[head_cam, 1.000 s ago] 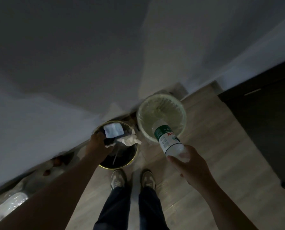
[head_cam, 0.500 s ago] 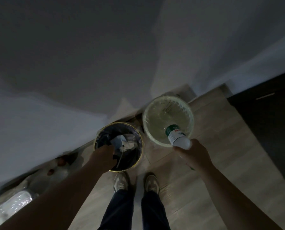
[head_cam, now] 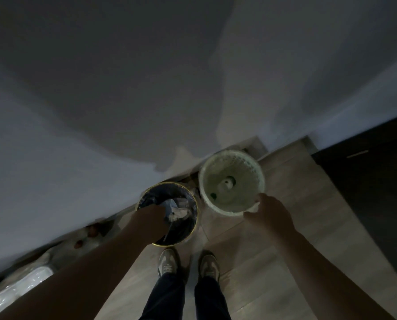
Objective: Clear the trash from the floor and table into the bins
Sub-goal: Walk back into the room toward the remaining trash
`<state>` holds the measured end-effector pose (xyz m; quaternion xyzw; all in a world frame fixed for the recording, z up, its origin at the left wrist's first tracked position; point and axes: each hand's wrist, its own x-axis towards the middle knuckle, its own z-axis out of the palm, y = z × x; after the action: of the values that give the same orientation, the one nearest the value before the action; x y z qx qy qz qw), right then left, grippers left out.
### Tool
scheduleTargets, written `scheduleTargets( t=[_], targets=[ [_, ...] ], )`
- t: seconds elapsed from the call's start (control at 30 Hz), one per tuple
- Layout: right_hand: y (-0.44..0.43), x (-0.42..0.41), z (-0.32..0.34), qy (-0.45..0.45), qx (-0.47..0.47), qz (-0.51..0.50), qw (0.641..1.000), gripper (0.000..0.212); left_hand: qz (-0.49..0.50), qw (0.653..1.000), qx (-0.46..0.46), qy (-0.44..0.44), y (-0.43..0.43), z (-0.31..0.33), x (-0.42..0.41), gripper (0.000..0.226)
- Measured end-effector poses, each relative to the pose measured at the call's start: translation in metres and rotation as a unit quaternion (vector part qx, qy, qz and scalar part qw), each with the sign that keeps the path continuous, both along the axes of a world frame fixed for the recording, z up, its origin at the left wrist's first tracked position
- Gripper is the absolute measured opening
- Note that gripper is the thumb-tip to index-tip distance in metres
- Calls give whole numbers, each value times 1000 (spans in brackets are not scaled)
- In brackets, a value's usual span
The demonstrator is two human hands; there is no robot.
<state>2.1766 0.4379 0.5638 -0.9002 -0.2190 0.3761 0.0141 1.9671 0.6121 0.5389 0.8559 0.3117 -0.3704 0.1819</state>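
Observation:
Two bins stand side by side on the floor against the wall. The dark round bin (head_cam: 194, 229) with a gold rim holds crumpled white paper (head_cam: 179, 212) and a dark wrapper. My left hand (head_cam: 150, 218) reaches down into its mouth, fingers hidden in the dark. The pale green perforated bin (head_cam: 257, 172) to the right has a plastic bottle (head_cam: 227, 183) with a green label lying at its bottom. My right hand (head_cam: 270, 214) hovers at this bin's near rim and holds nothing.
My two shoes (head_cam: 188, 264) stand on the wooden floor (head_cam: 273, 262) just in front of the bins. A dark cabinet (head_cam: 377, 192) fills the right side. At the lower left a shiny plastic-wrapped bundle (head_cam: 19, 287) lies along the wall.
The bottle has left my right hand and dropped into the pale green bin. My left hand has sunk lower into the dark bin, where the white-labelled wrapper now lies.

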Motion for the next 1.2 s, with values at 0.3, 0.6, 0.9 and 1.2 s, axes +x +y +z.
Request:
scheduleTargets(
  t=[0.3,0.6,0.9,1.2],
  targets=[
    [-18,-5,121,-65,36,176,982,43,-48,997,19,-58,-34,146,28,50],
    [9,-3,293,-104,149,314,932,37,27,976,86,-200,-43,310,8,47],
    [74,-86,429,-89,292,493,815,49,131,929,225,-261,-45,443,-95,49],
    [97,-272,502,-69,365,655,658,47,318,849,343,-245,-110,515,-279,45]
  ],
)
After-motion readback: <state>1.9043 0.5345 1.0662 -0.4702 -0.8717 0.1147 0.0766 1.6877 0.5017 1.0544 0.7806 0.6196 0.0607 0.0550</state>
